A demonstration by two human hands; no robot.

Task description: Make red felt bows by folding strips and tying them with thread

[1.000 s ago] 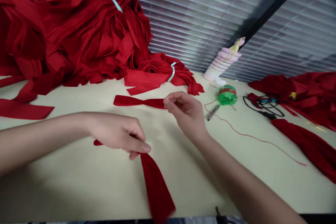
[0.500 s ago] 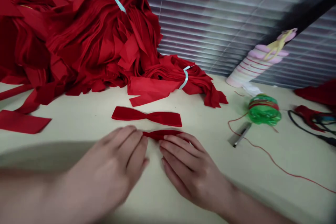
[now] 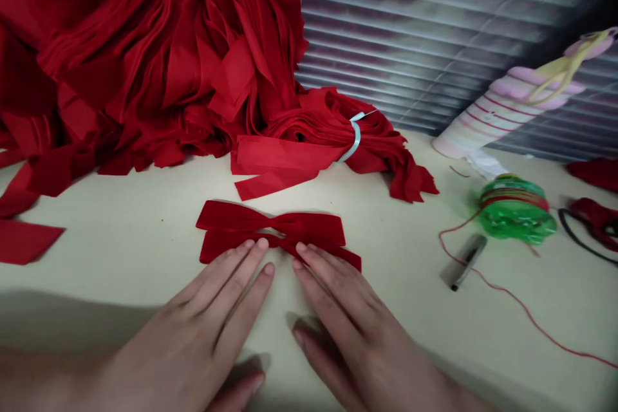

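Note:
Two red fabric bows lie one in front of the other on the pale table, both pinched narrow at the middle. The nearer bow [image 3: 212, 245] is under my fingertips. My left hand [image 3: 212, 309] lies with fingers stretched out on its left half, thumb apart near the table. On its right half rest the straight fingers of my right hand [image 3: 342, 315], thumb spread below. The farther bow [image 3: 309, 225] sits just beyond, its front edge against or slightly under the nearer one.
Behind rises a big pile of red fabric strips [image 3: 159, 64], with a smaller tied bundle [image 3: 309, 141] beside it. To the right are a green thread spool [image 3: 516, 212] with loose red thread, a marker [image 3: 468, 262] and a pale wrapped cylinder [image 3: 502, 112]. Window blinds [image 3: 386, 32] stand behind.
My fingers have gone from curled around the nearer bow to flat and outstretched on it. That bow now lies spread beside the farther one. The view has shifted closer.

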